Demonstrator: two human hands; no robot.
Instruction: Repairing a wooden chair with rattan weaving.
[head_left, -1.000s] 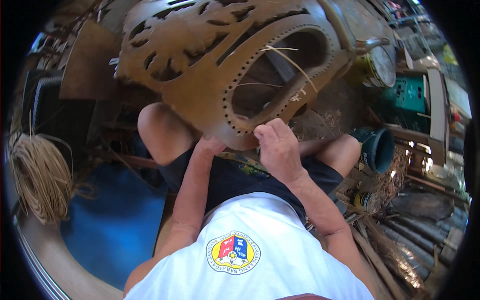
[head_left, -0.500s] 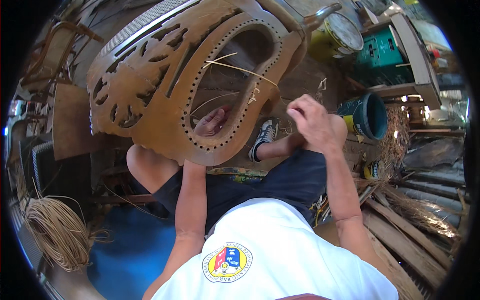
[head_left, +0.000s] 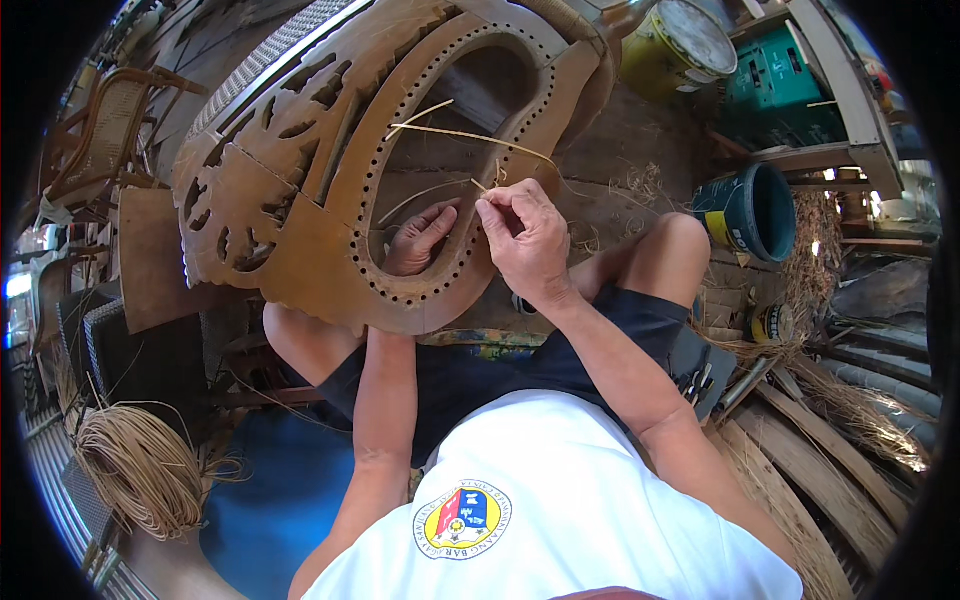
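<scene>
Across my lap leans a brown carved wooden chair frame [head_left: 310, 245], with small holes drilled around its rounded opening. My left hand [head_left: 424, 240] reaches from beneath into that opening, fingers together against the inner edge; what they hold, if anything, is hidden. Over the right rim my right hand [head_left: 527, 238] pinches at a hole, where the short tip of a thin cane strand [head_left: 478, 184] shows by its fingertips. Another pale cane strand [head_left: 470, 135] crosses the opening higher up, its left end loose. A small knotted bit of cane sits just above my right fingers.
At the left lies a coil of cane [head_left: 140, 470] beside a blue surface [head_left: 275, 500]. A dark green bucket [head_left: 755, 215], a yellow drum [head_left: 675, 55] and a green crate [head_left: 780, 90] stand to the right. Wooden planks [head_left: 820, 470] lie at the lower right.
My right hand has come left from beside the knee to the frame's right rim and now pinches there. My left fingers have drawn up against the inner edge.
</scene>
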